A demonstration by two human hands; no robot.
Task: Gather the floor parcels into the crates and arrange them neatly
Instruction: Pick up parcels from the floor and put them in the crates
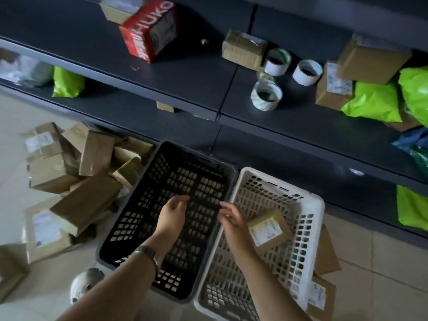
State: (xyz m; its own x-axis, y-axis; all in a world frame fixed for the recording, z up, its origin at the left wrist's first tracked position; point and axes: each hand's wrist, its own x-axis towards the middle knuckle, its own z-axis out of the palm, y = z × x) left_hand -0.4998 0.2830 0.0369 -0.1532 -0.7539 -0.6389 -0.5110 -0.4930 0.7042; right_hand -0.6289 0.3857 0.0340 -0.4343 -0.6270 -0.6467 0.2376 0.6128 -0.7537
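Note:
Two perforated crates stand side by side on the floor: a black crate (203,165) on the left, a white crate (317,205) on the right. One small brown labelled parcel (268,228) lies tilted inside the white crate. My left hand (172,216) hovers over the black crate, fingers apart and holding nothing. Over the seam between the crates is my right hand (234,224), also open and just left of the small parcel, not gripping it. A heap of brown parcels (76,179) lies on the floor left of the black crate.
Dark shelving (162,72) runs behind the crates, holding a red box (150,31), brown boxes, tape rolls (266,95) and green mailer bags (375,100). More brown parcels (324,274) lie right of the white crate. A white roll (85,283) sits on the floor by my left forearm.

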